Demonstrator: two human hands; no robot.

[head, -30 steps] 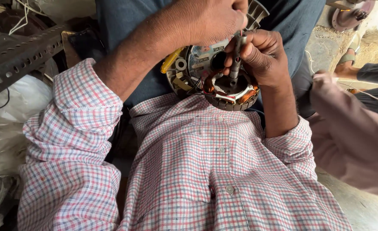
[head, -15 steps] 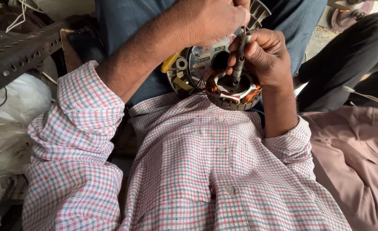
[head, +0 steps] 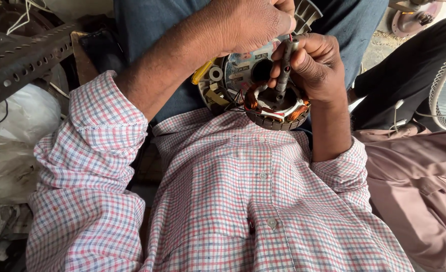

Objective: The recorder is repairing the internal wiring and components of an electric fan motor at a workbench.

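Head view: a motor stator with copper windings is held on the lap, against the checked shirt. A dark rod-like tool is stood in its centre, clamped by the right hand. The left hand is closed over the tool's top. A slotted metal angle bar is seen at upper left.

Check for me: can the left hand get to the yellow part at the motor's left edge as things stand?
Probably yes. The left hand rests on top of the motor, and the yellow part lies uncovered just below its wrist; the right hand works elsewhere.
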